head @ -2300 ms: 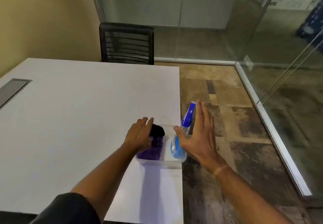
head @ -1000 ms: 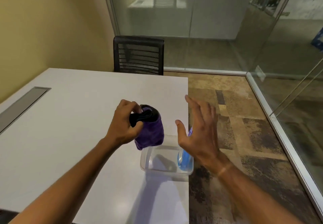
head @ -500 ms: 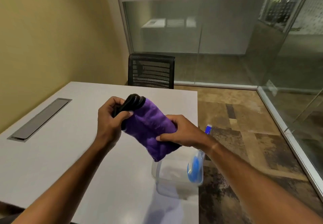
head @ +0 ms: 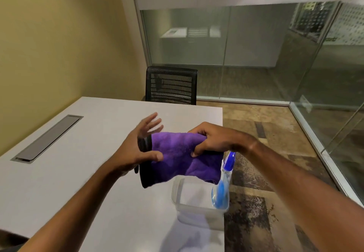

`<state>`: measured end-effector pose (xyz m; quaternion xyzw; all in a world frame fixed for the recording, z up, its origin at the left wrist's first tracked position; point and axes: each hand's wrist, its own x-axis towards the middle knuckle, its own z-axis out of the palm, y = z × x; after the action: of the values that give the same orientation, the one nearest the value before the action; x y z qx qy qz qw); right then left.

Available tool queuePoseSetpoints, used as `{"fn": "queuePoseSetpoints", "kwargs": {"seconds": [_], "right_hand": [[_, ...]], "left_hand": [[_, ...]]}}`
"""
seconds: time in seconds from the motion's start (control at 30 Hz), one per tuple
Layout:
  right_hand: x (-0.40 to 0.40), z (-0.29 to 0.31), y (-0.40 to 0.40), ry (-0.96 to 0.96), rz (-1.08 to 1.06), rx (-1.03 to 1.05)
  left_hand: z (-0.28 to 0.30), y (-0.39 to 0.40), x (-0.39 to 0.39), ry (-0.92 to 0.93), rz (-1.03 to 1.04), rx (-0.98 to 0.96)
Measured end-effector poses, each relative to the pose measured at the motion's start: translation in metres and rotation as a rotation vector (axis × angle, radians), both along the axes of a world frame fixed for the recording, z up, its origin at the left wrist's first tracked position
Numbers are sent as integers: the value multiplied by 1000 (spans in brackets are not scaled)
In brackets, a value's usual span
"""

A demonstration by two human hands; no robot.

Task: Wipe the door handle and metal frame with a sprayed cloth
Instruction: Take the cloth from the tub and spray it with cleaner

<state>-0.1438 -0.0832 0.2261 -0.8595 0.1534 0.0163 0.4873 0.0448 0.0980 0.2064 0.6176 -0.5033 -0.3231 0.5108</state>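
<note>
A purple cloth (head: pixel 177 153) with a black cuff hangs above the white table (head: pixel 78 182). My right hand (head: pixel 214 139) grips its upper right edge. My left hand (head: pixel 136 149) is at the cuff with its fingers spread wide behind the cloth and its thumb lying on the front. A clear spray bottle (head: pixel 222 188) with blue liquid and a blue head stands in a clear plastic container (head: pixel 177 194) below the cloth, at the table's right edge. The glass wall's metal frame (head: pixel 315 149) runs along the floor at right. No door handle is in view.
A black mesh chair (head: pixel 171 84) stands at the table's far end. A grey cable hatch (head: pixel 49 137) is set into the table at left. Glass partitions (head: pixel 256 45) close the room behind and to the right; a yellow wall is at left.
My left hand lifted the cloth out of the container. My right hand took hold of it, the cloth spread out between both hands, and my left fingers opened. The view tilted upward.
</note>
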Motion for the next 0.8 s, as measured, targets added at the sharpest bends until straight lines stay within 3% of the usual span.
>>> {"fn": "queuePoseSetpoints", "kwargs": {"seconds": [0.6, 0.67, 0.8], "right_hand": [[-15, -5, -21, -115, -194, 11], [-23, -14, -26, -220, -357, -63], [-59, -52, -37, -497, -960, -28]], "left_hand": [[-14, -14, -14, 323, 29, 14], [-17, -14, -14, 346, 82, 5], [-23, -13, -9, 375, 155, -15]]}}
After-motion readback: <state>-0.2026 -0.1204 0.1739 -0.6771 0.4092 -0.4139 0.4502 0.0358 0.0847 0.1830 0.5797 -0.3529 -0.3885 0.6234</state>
